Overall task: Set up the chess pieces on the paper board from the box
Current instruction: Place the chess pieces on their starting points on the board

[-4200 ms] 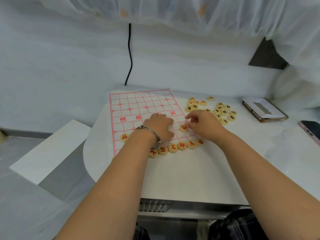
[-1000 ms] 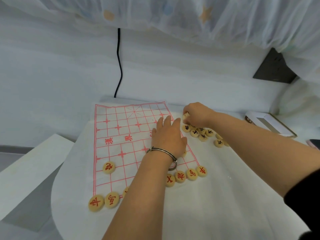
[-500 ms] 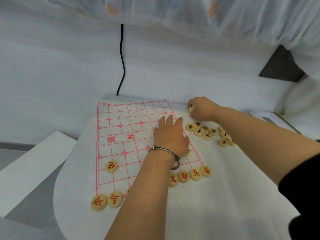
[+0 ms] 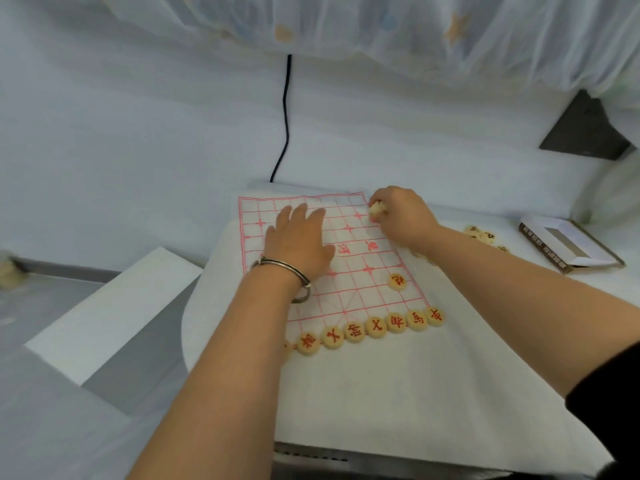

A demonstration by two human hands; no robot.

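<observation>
While the left hand (image 4: 301, 242) lies flat with fingers spread on the paper board (image 4: 349, 265) at the centre of the frame, the right hand (image 4: 401, 216) is closed around a pale chess piece (image 4: 376, 209) at the board's upper right corner. Along the board's lower edge runs a row of red-marked pieces (image 4: 375, 327), and one lone piece (image 4: 397, 282) sits just above it to the right. Right of the frame, loose pieces (image 4: 485, 234) lie on the white surface (image 4: 398, 393) near the open box (image 4: 568, 245).

Bare board squares (image 4: 360, 289) between left hand (image 4: 299, 242) and red row (image 4: 375, 327)
</observation>
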